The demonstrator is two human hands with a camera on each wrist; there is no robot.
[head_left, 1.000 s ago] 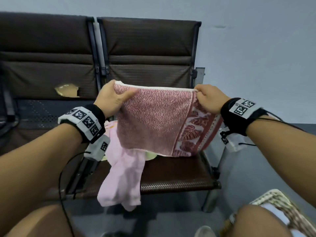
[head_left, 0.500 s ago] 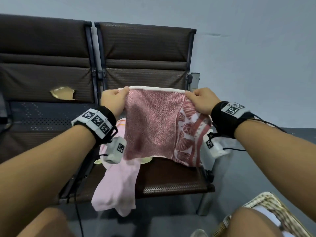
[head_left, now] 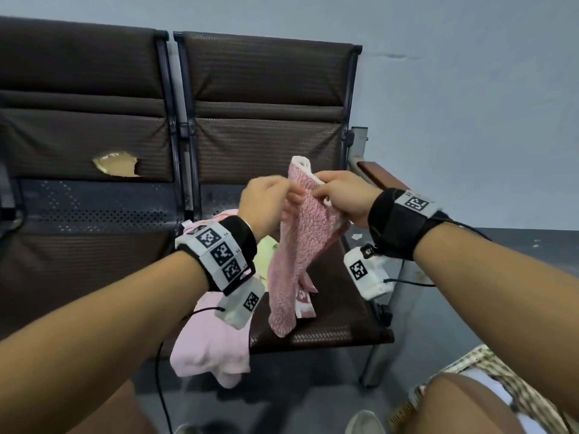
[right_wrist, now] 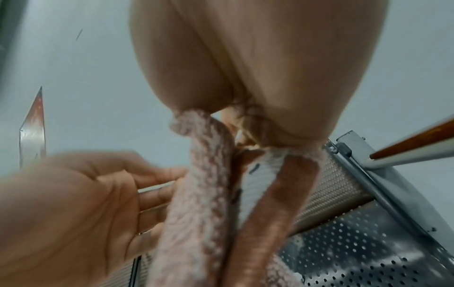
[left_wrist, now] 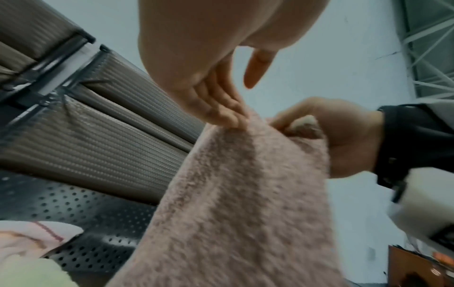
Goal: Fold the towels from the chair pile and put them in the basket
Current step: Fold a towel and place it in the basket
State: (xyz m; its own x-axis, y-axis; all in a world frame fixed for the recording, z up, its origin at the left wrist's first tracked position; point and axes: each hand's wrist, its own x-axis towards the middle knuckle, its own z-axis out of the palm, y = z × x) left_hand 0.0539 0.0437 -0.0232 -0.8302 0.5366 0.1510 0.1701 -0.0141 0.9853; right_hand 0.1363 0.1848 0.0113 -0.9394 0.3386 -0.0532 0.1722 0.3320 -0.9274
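Terry cloth hangs limp from both hands above the chair seat (head_left: 338,311): the pink towel (head_left: 297,261) looks light and soft, likely to sag wherever unsupported. Right hand (head_left: 343,195) has a narrow grip pinching the gathered top corners; left hand (head_left: 266,202) lies with straight fingers (left_wrist: 221,108) against the cloth. Best hold is the hemmed edge. More towels (head_left: 213,349) lie left; the basket (head_left: 501,374) sits near right.
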